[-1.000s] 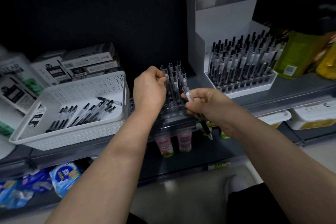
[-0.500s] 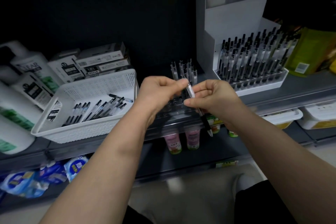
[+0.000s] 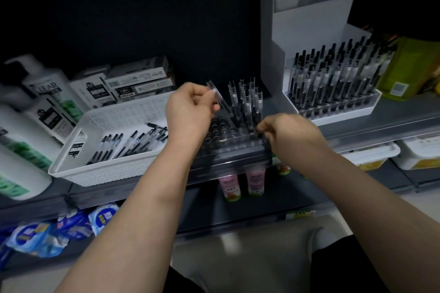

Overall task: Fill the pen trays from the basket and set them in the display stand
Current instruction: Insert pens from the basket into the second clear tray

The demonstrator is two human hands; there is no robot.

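A clear pen tray (image 3: 228,143) sits on the grey shelf in the middle, with several pens (image 3: 247,102) standing in its back right holes. My left hand (image 3: 188,112) pinches one pen (image 3: 220,100), tilted, above the tray's empty left holes. Curled fingers of my right hand (image 3: 292,135) hold the tray's right edge. To the left, the white basket (image 3: 123,116) holds several loose pens (image 3: 133,143). At the right, the white display stand (image 3: 309,19) carries a full pen tray (image 3: 333,112).
Shampoo bottles (image 3: 47,93) and small boxes (image 3: 138,81) crowd the shelf behind and left of the basket. Green packs (image 3: 412,66) stand right of the display stand. Below the shelf edge are pink bottles (image 3: 254,181), white tubs (image 3: 371,154) and blue packs (image 3: 102,216).
The pen passed from my right hand to my left, which lifted it up over the tray. My right hand dropped to the tray's right edge. The view shifted a little rightward.
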